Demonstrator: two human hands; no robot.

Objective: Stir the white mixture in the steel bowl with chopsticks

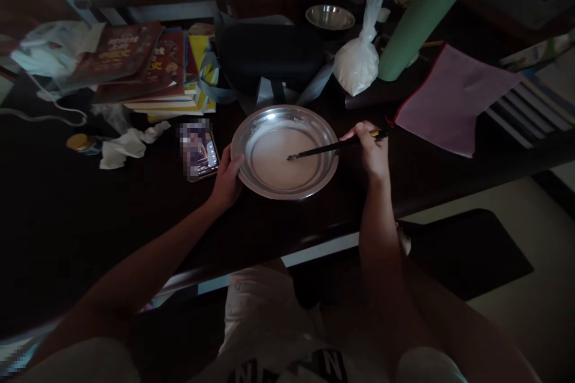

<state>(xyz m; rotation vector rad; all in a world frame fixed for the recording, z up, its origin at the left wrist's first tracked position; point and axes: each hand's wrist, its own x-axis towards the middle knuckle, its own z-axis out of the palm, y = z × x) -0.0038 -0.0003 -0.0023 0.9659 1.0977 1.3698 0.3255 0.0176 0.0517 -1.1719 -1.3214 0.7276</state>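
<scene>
A shallow steel basin [251, 131] sits on the dark table [90, 215] in front of me, with a pale whitish liquid in its bottom. My left hand [227, 178] grips the basin's left rim. My right hand [372, 146] holds a pair of dark chopsticks [332, 146] by their upper end. Their tips reach into the liquid near the basin's middle.
A phone [200, 149] lies just left of the basin. Behind are stacked books [148, 66], crumpled tissue [128, 145], a small jar [81, 143], a dark bag [269, 54], a plastic bag of white powder [358, 63], a steel bowl [330, 17], a green roll [426, 9] and a pink pouch [449, 99].
</scene>
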